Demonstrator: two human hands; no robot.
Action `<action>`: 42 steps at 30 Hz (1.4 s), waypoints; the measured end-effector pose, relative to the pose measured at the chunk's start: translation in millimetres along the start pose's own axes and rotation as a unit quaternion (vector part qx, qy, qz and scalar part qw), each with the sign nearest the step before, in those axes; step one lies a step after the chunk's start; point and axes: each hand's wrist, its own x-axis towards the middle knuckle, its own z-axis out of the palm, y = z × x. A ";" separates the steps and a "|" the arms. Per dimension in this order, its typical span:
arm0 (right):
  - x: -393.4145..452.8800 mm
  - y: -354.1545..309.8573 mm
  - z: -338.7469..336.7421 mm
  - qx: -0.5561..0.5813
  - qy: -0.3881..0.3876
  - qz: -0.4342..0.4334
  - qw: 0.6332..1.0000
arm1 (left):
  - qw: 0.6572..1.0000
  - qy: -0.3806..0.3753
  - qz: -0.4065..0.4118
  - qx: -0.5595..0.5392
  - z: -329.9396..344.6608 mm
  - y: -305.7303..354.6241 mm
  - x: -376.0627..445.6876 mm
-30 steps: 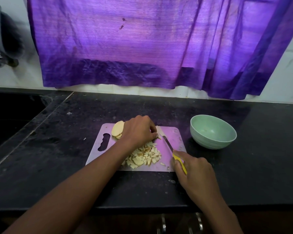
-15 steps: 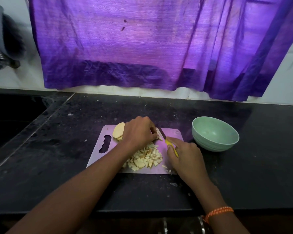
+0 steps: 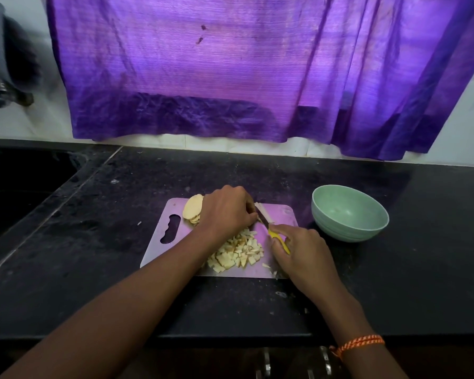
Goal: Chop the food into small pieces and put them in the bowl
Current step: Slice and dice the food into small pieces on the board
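Right hand (image 3: pixel 303 253) curls round the yellow handle of a small knife (image 3: pixel 274 230), the blade running toward 11 o'clock across the pale cutting board (image 3: pixel 159 251). At the blade's far end lies a short white strip of food (image 3: pixel 263 212), touching the fingertips of the left hand (image 3: pixel 226 212), which is bent knuckles-up over it and presses it to the board; whether the thumb pinches it cannot be told. Just at 9 o'clock of the left hand a stack of pale slices (image 3: pixel 192 210) sits at the board's far edge, partly hidden by the knuckles. Between the two wrists, at 6 o'clock of the left hand, a heap of small chopped pieces (image 3: pixel 237 253) rests on the board, with a few stray bits near the right hand. A green bowl (image 3: pixel 349 213) stands on the black worktop (image 3: pixel 93 255) at 3 o'clock of the board, close beside it and apart from the right hand. An orange cord bracelet (image 3: pixel 357 344) circles the right wrist. A purple curtain (image 3: pixel 230 72) hangs behind.
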 end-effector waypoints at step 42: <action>-9.3 6.3 -16.0 -0.041 0.042 0.052 0.997 | 0.982 -0.041 0.186 0.006 -4.3 -0.4 12.1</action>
